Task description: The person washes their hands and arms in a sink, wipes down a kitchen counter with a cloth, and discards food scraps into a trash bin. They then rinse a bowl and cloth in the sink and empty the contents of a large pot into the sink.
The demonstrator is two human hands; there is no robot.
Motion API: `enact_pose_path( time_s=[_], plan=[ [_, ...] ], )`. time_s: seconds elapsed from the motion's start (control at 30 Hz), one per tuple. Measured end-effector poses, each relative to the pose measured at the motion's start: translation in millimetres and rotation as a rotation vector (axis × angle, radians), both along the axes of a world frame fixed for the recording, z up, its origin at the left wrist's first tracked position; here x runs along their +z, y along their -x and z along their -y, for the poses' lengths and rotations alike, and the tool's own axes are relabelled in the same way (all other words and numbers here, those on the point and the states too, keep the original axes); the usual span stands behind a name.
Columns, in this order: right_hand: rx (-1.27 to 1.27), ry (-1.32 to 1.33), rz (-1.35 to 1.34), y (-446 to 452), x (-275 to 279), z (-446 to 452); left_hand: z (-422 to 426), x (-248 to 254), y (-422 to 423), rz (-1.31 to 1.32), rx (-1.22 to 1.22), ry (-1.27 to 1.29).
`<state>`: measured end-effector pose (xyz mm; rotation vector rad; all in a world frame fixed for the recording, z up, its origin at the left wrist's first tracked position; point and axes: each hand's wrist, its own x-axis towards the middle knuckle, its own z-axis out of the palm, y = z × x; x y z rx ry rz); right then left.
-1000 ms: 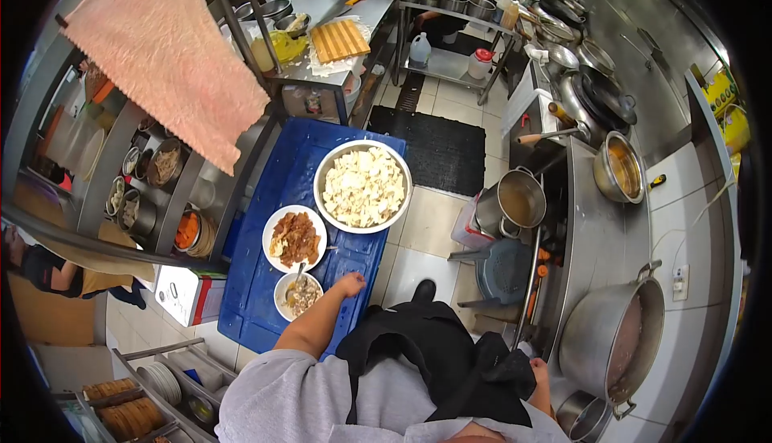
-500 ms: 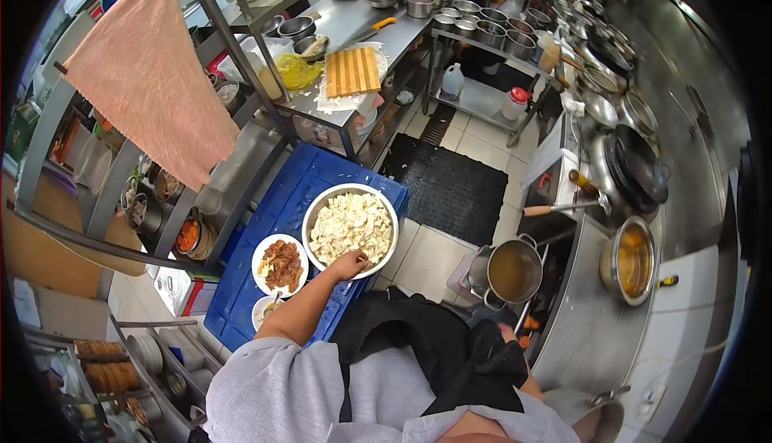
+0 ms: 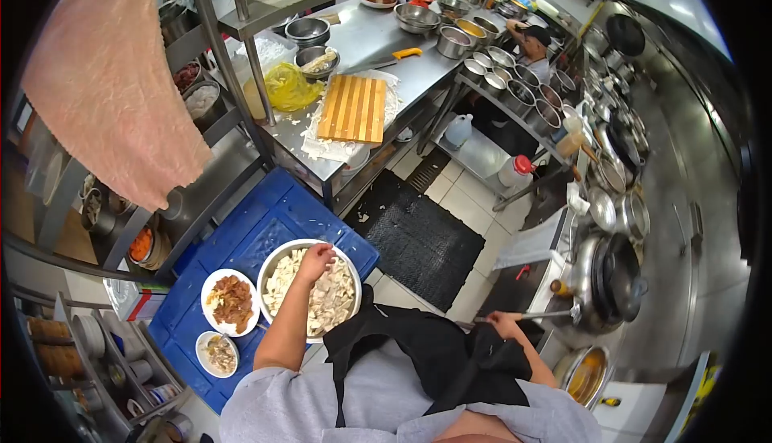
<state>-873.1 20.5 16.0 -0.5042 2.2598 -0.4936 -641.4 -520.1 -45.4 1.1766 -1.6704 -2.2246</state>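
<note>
My left hand is over the upper part of a large white bowl full of pale chopped pieces, its fingers curled together; what they hold is hidden. Left of that bowl, a white plate bears reddish-brown chopped food. Below the plate, a smaller bowl contains mixed pieces and a spoon. My right hand is closed beside my black apron, where it overlaps the end of a long utensil handle; its grip is unclear.
The bowls stand on a blue surface. Beyond it are a cutting board and a knife. A pink cloth hangs at left. Woks stand at right. A person is at the back.
My left hand first reached from beside the small bowl to the large bowl's near edge, and is now over its upper part. My right hand has come up beside the utensil handle. The view has shifted.
</note>
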Motion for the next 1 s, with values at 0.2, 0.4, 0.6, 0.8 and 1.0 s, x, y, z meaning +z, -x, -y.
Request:
enact_pose_path(
  time_s=[0.2, 0.4, 0.6, 0.8, 1.0],
  plan=[
    [-0.075, 0.035, 0.147, 128, -33, -36, 17, 11, 113, -0.045, 0.048, 0.011],
    [-0.015, -0.047, 0.252, 268, -39, 22, 7, 15, 198, 0.012, 0.053, 0.051],
    [0.004, 0.018, 0.277, 441, -75, 94, -12, 61, 250, 0.155, 0.156, 0.101],
    [0.283, 0.061, 0.174, 541, -60, 227, -18, 71, 267, 0.178, 0.364, -0.014],
    [0.356, 0.146, 0.218, 541, 1, 359, 26, 31, 283, 0.158, 0.548, -0.065]
  ],
)
